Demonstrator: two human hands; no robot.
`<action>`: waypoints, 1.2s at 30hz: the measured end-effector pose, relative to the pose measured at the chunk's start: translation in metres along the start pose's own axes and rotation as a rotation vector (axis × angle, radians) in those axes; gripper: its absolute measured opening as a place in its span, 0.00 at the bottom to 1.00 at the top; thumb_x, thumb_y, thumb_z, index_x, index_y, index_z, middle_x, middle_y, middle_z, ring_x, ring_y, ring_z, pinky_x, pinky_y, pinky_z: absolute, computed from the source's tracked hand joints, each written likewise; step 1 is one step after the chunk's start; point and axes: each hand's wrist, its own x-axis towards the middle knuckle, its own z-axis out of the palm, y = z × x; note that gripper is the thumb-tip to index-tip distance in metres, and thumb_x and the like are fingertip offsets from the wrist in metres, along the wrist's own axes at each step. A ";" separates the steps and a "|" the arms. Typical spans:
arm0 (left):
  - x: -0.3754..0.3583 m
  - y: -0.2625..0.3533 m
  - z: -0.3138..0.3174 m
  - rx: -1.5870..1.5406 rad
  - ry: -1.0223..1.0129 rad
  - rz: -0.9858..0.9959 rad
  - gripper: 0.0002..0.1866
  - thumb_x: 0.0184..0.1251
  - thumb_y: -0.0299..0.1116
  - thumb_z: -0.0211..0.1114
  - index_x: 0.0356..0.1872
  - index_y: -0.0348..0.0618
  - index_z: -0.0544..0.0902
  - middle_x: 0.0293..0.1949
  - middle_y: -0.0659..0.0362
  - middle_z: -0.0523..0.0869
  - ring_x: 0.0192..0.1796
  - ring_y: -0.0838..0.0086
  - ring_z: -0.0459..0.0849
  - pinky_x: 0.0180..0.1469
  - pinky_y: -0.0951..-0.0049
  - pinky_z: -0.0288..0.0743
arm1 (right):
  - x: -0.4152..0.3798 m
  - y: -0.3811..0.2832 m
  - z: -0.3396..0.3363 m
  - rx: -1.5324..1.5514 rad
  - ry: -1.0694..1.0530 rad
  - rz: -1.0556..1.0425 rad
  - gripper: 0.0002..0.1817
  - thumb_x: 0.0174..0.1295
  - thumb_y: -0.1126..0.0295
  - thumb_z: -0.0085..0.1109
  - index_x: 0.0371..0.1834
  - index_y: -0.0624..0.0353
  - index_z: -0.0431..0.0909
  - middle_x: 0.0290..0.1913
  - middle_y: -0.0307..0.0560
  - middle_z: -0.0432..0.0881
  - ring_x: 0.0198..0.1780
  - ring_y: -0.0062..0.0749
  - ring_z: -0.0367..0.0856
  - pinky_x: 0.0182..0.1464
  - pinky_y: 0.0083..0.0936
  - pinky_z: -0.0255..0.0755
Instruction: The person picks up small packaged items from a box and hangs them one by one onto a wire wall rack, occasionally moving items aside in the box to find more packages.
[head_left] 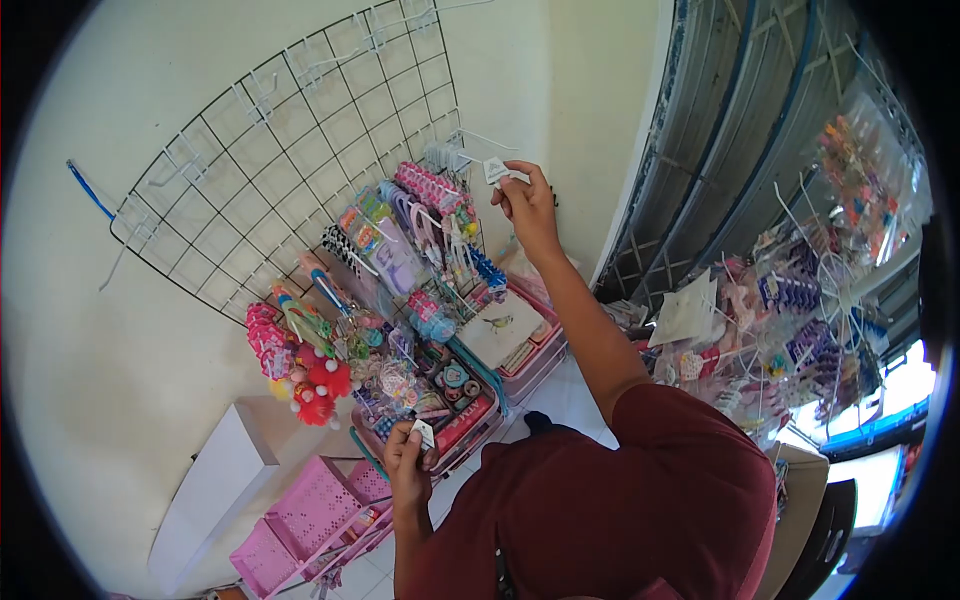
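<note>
My right hand (527,205) is raised near the right edge of the black wire grid rack (290,130), its fingers closed on a small white card (495,170). Close by, a white hook sticks out from the rack. Lower down, my left hand (408,462) pinches another small white card (424,433), beside the trays of small items (468,417). Between the hands, packaged accessories (400,265) hang from the rack's hooks. The print on both cards is too small to read.
Red pompom items (318,390) hang at the lower left. Below them stand a pink plastic basket shelf (315,505) and a white angled panel (215,480). On the right, more packaged goods (790,300) hang before a metal folding gate (725,140). A cardboard box (798,510) stands lower right.
</note>
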 end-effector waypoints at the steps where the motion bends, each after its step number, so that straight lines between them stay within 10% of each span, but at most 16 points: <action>1: 0.003 -0.001 0.002 0.007 0.003 0.002 0.08 0.74 0.34 0.59 0.41 0.40 0.74 0.26 0.64 0.74 0.23 0.84 0.66 0.25 0.82 0.59 | 0.003 0.002 -0.001 0.003 -0.008 0.010 0.14 0.73 0.68 0.54 0.57 0.59 0.71 0.30 0.42 0.81 0.25 0.14 0.67 0.26 0.14 0.60; 10: 0.021 -0.005 0.024 0.075 -0.026 -0.021 0.09 0.75 0.34 0.59 0.42 0.38 0.77 0.29 0.61 0.80 0.25 0.82 0.72 0.28 0.80 0.65 | 0.034 0.039 0.012 0.086 -0.140 0.195 0.17 0.72 0.66 0.56 0.61 0.58 0.71 0.36 0.44 0.83 0.33 0.20 0.77 0.35 0.19 0.68; 12: 0.026 -0.012 0.018 0.121 -0.046 -0.032 0.09 0.74 0.34 0.60 0.42 0.38 0.78 0.30 0.60 0.81 0.27 0.80 0.75 0.31 0.79 0.69 | 0.014 0.051 0.005 -0.528 0.100 -0.389 0.20 0.70 0.65 0.60 0.61 0.60 0.72 0.44 0.45 0.82 0.44 0.31 0.81 0.49 0.26 0.74; 14: 0.036 -0.028 0.006 0.170 -0.009 0.066 0.08 0.74 0.33 0.60 0.41 0.38 0.78 0.32 0.60 0.83 0.35 0.79 0.80 0.43 0.76 0.72 | -0.026 0.035 -0.001 -0.590 0.144 -0.383 0.22 0.67 0.64 0.64 0.60 0.61 0.73 0.50 0.46 0.80 0.53 0.35 0.79 0.60 0.31 0.70; 17: 0.050 -0.019 0.037 0.091 0.063 0.137 0.05 0.74 0.30 0.60 0.38 0.39 0.78 0.38 0.60 0.83 0.42 0.80 0.79 0.49 0.75 0.69 | -0.105 0.029 0.006 -0.016 -0.385 0.278 0.18 0.69 0.65 0.62 0.57 0.62 0.74 0.50 0.46 0.79 0.53 0.29 0.79 0.58 0.29 0.71; 20: 0.061 -0.028 0.036 0.028 0.140 0.185 0.05 0.75 0.29 0.59 0.38 0.40 0.79 0.42 0.61 0.82 0.42 0.80 0.77 0.47 0.76 0.69 | -0.148 -0.010 0.019 -0.054 -0.902 0.185 0.14 0.70 0.66 0.61 0.53 0.62 0.76 0.49 0.43 0.79 0.53 0.24 0.78 0.57 0.25 0.71; 30: 0.086 -0.024 0.070 0.192 0.095 0.227 0.11 0.75 0.31 0.60 0.53 0.39 0.78 0.49 0.59 0.82 0.48 0.76 0.80 0.52 0.73 0.72 | -0.091 -0.026 0.012 0.050 -0.189 0.341 0.11 0.69 0.69 0.62 0.49 0.63 0.79 0.41 0.36 0.82 0.41 0.15 0.76 0.45 0.19 0.72; 36: 0.082 -0.038 0.056 0.112 0.120 0.116 0.10 0.74 0.31 0.61 0.52 0.40 0.77 0.48 0.58 0.82 0.46 0.76 0.80 0.50 0.75 0.73 | 0.011 -0.021 -0.013 -0.018 0.013 0.073 0.15 0.68 0.67 0.63 0.53 0.65 0.81 0.40 0.38 0.84 0.39 0.17 0.79 0.44 0.18 0.71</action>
